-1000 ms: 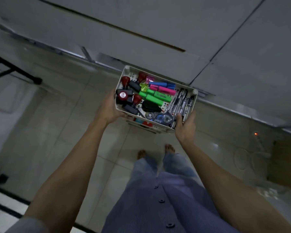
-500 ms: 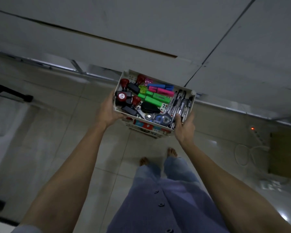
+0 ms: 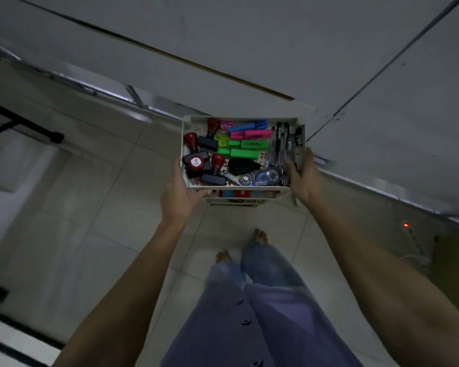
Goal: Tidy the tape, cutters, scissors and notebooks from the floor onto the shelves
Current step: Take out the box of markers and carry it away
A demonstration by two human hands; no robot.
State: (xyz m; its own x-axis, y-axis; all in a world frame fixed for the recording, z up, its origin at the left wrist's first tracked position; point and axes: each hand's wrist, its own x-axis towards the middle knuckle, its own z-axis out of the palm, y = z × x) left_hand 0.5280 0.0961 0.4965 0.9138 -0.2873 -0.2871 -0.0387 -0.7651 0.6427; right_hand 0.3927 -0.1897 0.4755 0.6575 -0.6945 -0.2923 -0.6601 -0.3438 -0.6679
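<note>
I hold a white stationery tray out in front of me at chest height, above the tiled floor. My left hand grips its left near corner and my right hand grips its right edge, thumb inside. The tray holds red-handled rubber stamps, green, pink and blue highlighters, several pens, a black tape dispenser and a blue correction tape. A second tray shows just under the first.
White cabinet or shelf panels fill the space ahead. A black metal stand leg lies on the floor at left. A power strip with a red light sits at right by a cardboard box. My bare feet stand on pale tiles.
The tray has turned squarer to me and moved a little right. My right thumb now hooks inside the tray's right edge. The view shifted as I stepped.
</note>
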